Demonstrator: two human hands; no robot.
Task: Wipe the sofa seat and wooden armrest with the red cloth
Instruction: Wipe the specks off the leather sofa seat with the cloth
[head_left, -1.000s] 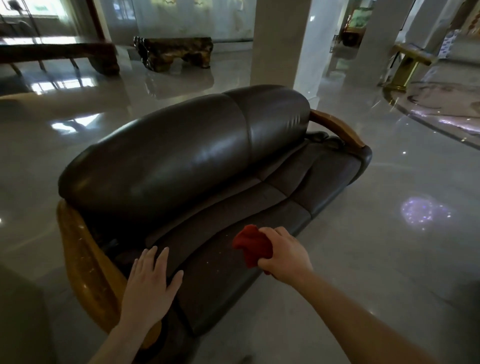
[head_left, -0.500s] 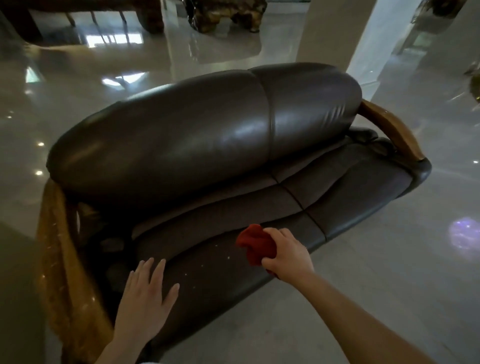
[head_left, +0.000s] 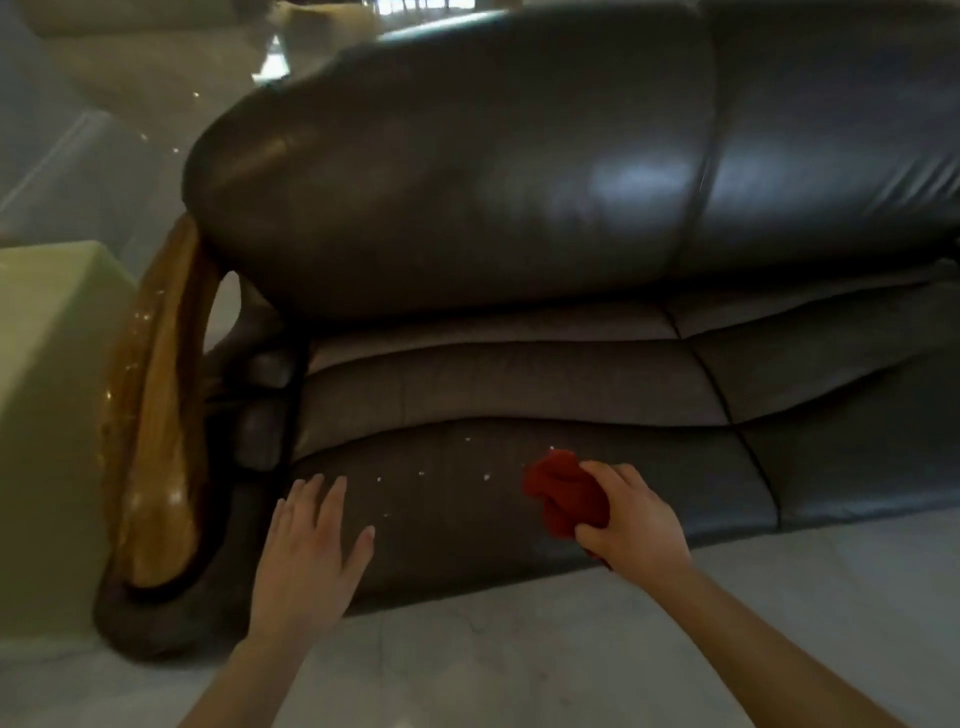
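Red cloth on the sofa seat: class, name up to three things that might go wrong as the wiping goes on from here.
1. The red cloth is bunched in the right hand, so little of it may touch the sofa seat and patches could be missed.
2. The white specks may get swept onto the floor instead of gathered.
3. The left hand is spread flat on the seat in the likely wiping path and may leave marks.

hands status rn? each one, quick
Left hand: open, fingers spread flat over the sofa seat, holding nothing.
Right hand: closed around the bunched red cloth, at the seat's front edge.
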